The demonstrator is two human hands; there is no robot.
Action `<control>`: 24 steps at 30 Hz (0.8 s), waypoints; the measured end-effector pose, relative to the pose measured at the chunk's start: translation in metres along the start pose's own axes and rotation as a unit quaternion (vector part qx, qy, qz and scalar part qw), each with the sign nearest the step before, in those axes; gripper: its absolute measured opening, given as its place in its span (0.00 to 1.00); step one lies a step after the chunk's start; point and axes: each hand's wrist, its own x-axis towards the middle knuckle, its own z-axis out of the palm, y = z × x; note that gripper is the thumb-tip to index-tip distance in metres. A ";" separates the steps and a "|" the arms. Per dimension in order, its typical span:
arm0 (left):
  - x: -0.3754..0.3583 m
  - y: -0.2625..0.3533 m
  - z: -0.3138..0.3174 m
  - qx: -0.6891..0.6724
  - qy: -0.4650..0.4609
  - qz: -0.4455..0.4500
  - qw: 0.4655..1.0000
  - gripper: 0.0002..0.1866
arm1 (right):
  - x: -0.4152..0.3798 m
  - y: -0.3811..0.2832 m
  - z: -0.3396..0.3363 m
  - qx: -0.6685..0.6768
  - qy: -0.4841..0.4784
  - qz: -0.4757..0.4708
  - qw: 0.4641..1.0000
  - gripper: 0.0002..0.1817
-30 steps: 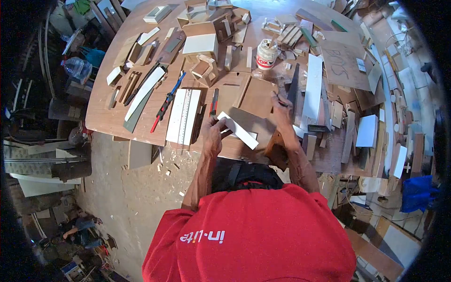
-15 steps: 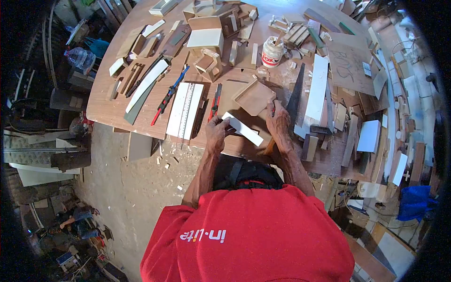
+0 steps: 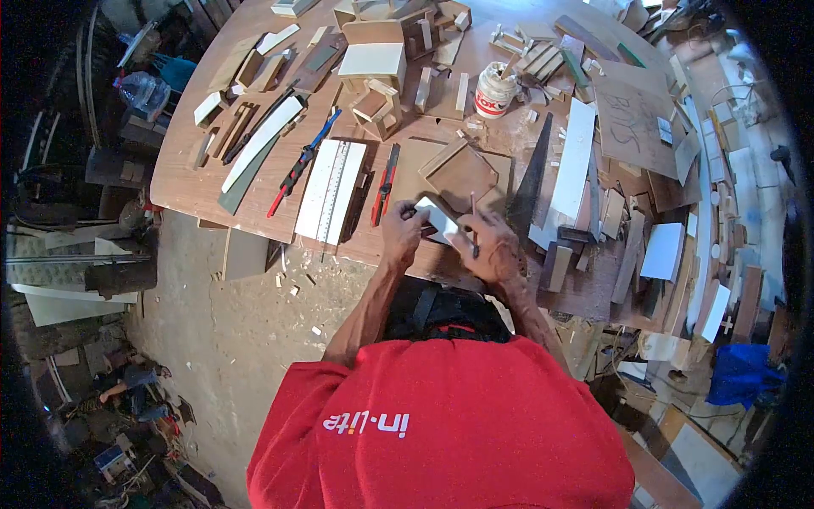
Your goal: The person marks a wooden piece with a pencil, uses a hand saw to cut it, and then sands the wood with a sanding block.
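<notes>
Near edge of workbench (image 3: 195, 199) occupied by both hands: left hand (image 3: 402, 231) and right hand (image 3: 490, 248) closed on white strip (image 3: 438, 218). Passage to left blocked by red-handled cutter (image 3: 387, 184), then white board with ruler (image 3: 331, 202). Way ahead barred by brown tray-like panel (image 3: 462, 172). Right side closed off by dark saw blade (image 3: 534, 182), long white board (image 3: 571, 161) and scattered offcuts. Bare wood left only at bench's near-left corner.

Glue tub (image 3: 494, 88), handsaw (image 3: 534, 174) and ruler (image 3: 333, 190) lie about.
</notes>
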 end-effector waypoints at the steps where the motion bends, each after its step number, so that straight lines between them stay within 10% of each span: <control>1: 0.001 0.001 0.005 0.009 -0.004 0.006 1.000 0.12 | -0.002 0.002 0.009 -0.001 0.004 -0.016 1.000 0.16; 10: 0.001 -0.002 0.024 0.110 0.021 0.061 0.992 0.13 | 0.008 0.036 0.031 -0.051 0.098 -0.009 0.994 0.19; 12: 0.004 -0.005 0.012 0.385 0.041 0.260 0.884 0.14 | 0.013 0.043 0.037 -0.097 0.119 -0.022 0.988 0.17; 16: 0.003 0.004 0.000 0.484 0.089 0.380 0.783 0.12 | 0.019 0.045 0.044 -0.092 0.095 -0.011 0.991 0.15; 24: -0.012 -0.021 0.000 0.589 -0.041 0.400 0.701 0.23 | 0.021 0.033 0.045 -0.089 0.097 -0.001 0.991 0.13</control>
